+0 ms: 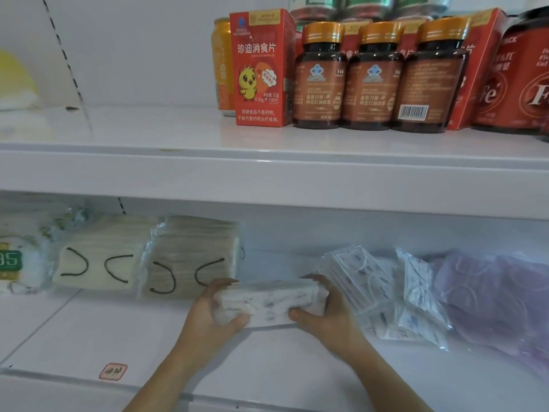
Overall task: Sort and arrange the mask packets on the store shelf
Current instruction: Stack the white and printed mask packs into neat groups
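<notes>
Item: stack of white mask packets (269, 303), lower shelf (89, 328), gripped endwise, left hand (212, 310) and right hand (323, 307) fingers curled round it; best squared evenly, then set beside beige mask pack (190, 257).

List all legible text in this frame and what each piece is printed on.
"珍迪消食片", "52g", "(0.65g/片×80片)": red box with chick.
"Fe": red jar, far right.
"95": white-and-green packet, lower shelf, cut off at left.
Handwritten sticker: unreadable.
Brown bottles: labels too blurred.
Packets in left hand and right hand: print illegible.
</notes>
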Motion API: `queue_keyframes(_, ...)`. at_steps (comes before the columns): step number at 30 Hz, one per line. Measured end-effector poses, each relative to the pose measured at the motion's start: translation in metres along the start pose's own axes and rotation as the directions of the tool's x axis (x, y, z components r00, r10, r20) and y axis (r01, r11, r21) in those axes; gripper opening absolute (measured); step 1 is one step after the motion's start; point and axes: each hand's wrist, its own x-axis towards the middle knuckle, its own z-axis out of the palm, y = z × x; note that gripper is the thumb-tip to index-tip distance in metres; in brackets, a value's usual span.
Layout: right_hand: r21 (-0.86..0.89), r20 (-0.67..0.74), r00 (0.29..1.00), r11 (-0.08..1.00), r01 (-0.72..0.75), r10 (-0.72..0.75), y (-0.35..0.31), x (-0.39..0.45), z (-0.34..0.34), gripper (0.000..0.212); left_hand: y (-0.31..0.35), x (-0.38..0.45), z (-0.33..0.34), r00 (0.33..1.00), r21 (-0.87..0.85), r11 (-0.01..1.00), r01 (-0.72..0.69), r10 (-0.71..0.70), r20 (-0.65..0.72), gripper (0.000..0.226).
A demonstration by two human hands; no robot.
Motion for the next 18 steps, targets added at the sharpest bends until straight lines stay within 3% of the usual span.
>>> queue_keyframes(3,-0.015,0.023,1.000,1.000,-0.012,0.012,0.001,-0.003,0.000,0.063,-0.005,-0.008,0.003,0.997,0.096,0.994,0.047,-0.052,0.049,0.064)
queue_keyframes(8,-0.004,-0.015,1.000,1.000,-0.014,0.014,0.000,-0.005,-0.001,0.068,-0.004,-0.006,0.016,0.994,-0.025,0.996,0.080,-0.082,-0.074,0.058)
queue_keyframes(12,-0.027,0.030,0.999,1.000,-0.015,0.016,-0.006,-0.006,0.005,0.061,0.003,-0.006,0.028,0.987,-0.084,0.990,0.112,-0.120,-0.103,0.054)
queue_keyframes(18,0.022,-0.098,0.994,0.999,-0.043,0.045,-0.002,-0.007,0.002,0.040,0.000,-0.006,0.021,0.971,-0.055,0.992,0.113,-0.122,-0.208,0.056)
